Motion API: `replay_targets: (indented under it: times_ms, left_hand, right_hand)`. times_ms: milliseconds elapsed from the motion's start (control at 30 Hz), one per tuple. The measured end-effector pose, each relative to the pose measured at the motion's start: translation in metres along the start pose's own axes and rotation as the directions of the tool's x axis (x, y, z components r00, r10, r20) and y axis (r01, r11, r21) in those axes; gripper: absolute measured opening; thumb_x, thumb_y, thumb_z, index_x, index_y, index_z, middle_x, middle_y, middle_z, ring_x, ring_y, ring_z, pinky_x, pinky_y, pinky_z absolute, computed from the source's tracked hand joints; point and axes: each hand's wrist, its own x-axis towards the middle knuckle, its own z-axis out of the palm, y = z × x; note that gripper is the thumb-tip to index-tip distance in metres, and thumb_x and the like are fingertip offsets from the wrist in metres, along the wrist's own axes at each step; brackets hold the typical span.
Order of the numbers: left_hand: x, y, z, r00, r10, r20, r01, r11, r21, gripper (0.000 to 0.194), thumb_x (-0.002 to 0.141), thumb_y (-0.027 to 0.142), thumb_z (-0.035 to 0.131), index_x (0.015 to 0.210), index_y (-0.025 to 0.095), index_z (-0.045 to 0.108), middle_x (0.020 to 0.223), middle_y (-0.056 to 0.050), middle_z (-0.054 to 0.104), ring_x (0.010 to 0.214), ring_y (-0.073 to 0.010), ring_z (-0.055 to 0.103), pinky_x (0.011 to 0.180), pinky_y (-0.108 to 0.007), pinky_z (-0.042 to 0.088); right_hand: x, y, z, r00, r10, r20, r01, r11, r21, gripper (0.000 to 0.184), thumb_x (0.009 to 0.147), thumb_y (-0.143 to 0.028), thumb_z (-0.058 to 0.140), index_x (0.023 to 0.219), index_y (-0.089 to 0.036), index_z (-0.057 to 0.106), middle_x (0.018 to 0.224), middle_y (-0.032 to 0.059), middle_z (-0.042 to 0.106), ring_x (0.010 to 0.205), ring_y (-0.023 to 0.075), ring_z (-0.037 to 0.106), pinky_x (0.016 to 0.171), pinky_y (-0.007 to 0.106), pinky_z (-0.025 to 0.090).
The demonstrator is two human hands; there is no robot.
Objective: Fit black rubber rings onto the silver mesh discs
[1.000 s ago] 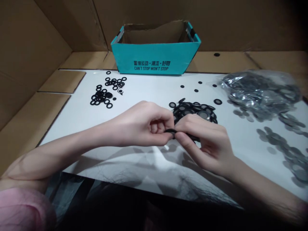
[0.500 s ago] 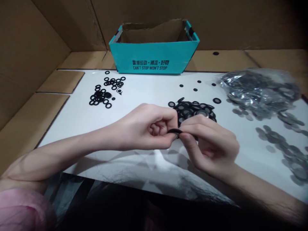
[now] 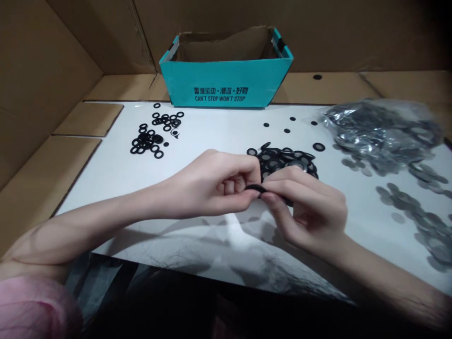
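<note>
Basically, pinching one black round piece with left hand and right hand together; best to press evenly along the edge, without kinking it.

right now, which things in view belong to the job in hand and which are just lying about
Part of it, judging by use or likeness:
curved black piece, pinched by left hand and right hand
piled black-rimmed grey discs
probably black rings and loose grey discs

Apparently lying about:
small black discs
turquoise box

Unclear:
clear plastic bag
</note>
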Motion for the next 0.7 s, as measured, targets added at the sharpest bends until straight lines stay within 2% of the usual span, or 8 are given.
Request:
replay_targets:
  times_ms: [67,167,233,300,400,533,700]
  left_hand:
    - [0.0004,0.0002,-0.0015,1.000,0.007,0.008,-0.007,1.000,0.024,0.005,0.086,0.015,0.059,0.081,0.012,0.059,0.060,0.005,0.054,0.053,-0.0042,0.049,0.048,-0.012,0.040]
    - [0.0008,-0.0030,-0.0006,0.997,0.055,-0.061,-0.054,0.998,0.027,0.010,0.085,0.019,0.064,0.089,0.011,0.060,0.065,0.003,0.059,0.056,-0.0060,0.054,0.054,-0.015,0.047]
    - [0.0007,-0.0059,0.0009,0.989,0.101,-0.108,-0.099,0.995,0.027,0.022,0.082,0.023,0.070,0.098,0.011,0.059,0.070,0.001,0.062,0.061,-0.0081,0.058,0.060,-0.018,0.051]
    - [0.0002,-0.0080,0.0022,0.979,0.151,-0.137,-0.143,0.988,0.064,0.029,0.081,0.027,0.073,0.103,0.013,0.059,0.075,-0.001,0.065,0.063,-0.0096,0.060,0.063,-0.021,0.054]
    - [-0.0004,-0.0092,0.0033,0.968,0.201,-0.151,-0.182,0.975,0.131,0.024,0.083,0.031,0.071,0.099,0.016,0.062,0.078,-0.002,0.068,0.064,-0.0101,0.062,0.065,-0.022,0.055]
    - [-0.0004,-0.0081,0.0039,0.969,0.210,-0.134,-0.198,0.975,0.098,0.015,0.085,0.027,0.070,0.092,0.015,0.062,0.077,-0.002,0.069,0.063,-0.0091,0.062,0.064,-0.020,0.056]
    - [-0.0013,-0.0048,0.0047,0.971,0.177,-0.161,-0.165,0.983,0.081,0.014,0.083,0.024,0.072,0.086,0.014,0.062,0.073,-0.001,0.067,0.060,-0.0077,0.059,0.060,-0.019,0.055]
  right_hand:
    - [0.0000,0.0001,0.0000,0.999,0.036,0.006,-0.036,0.999,0.034,0.013,0.086,-0.012,0.055,0.079,-0.022,0.059,0.069,0.0024,0.060,0.061,0.0148,0.054,0.057,0.031,0.041]
    - [-0.0005,0.0015,-0.0013,0.968,0.239,0.078,-0.250,0.949,0.194,0.019,0.092,-0.020,0.052,0.074,-0.021,0.057,0.064,0.0011,0.055,0.059,0.0128,0.050,0.053,0.028,0.039]
    - [-0.0024,0.0041,-0.0018,0.917,0.367,0.158,-0.399,0.851,0.340,0.025,0.095,-0.028,0.050,0.072,-0.020,0.056,0.066,0.0006,0.054,0.061,0.0123,0.050,0.054,0.026,0.039]
    - [-0.0047,0.0065,-0.0017,0.868,0.433,0.242,-0.496,0.738,0.458,0.029,0.095,-0.036,0.050,0.072,-0.020,0.057,0.068,0.0008,0.054,0.063,0.0133,0.051,0.056,0.026,0.041]
    - [-0.0059,0.0067,-0.0006,0.833,0.456,0.313,-0.551,0.633,0.544,0.031,0.093,-0.041,0.054,0.071,-0.020,0.058,0.066,0.0013,0.054,0.063,0.0143,0.051,0.055,0.027,0.041]
    - [-0.0035,0.0023,0.0004,0.792,0.498,0.352,-0.599,0.524,0.606,0.032,0.091,-0.041,0.058,0.068,-0.018,0.058,0.064,-0.0003,0.051,0.062,0.0115,0.047,0.054,0.024,0.038]
    - [-0.0013,0.0002,0.0022,0.779,0.494,0.387,-0.614,0.470,0.635,0.036,0.089,-0.043,0.060,0.064,-0.017,0.055,0.063,-0.0004,0.049,0.062,0.0107,0.046,0.056,0.023,0.038]
